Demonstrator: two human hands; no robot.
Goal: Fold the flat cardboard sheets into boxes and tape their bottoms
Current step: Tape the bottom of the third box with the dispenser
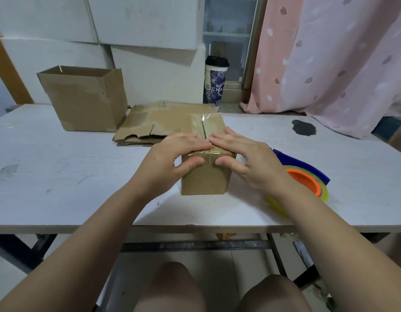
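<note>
A small brown cardboard box [206,176] stands on the white table [60,176] with its flaps closed on top. Clear tape runs along the top seam and down the near side. My left hand [170,156] and my right hand [246,158] lie on the box's near top edge, fingers flat on the taped seam, thumbs pressing on the near face. A stack of flat cardboard sheets [150,124] lies just behind the box. A tape dispenser [307,176] with blue handle and orange core sits to the right, partly hidden by my right wrist.
An open, folded cardboard box [87,100] stands at the back left of the table. A tall lidded cup [215,82] stands behind the table's far edge. A pink curtain [330,64] hangs at the right. A dark stain [304,128] marks the table's right side.
</note>
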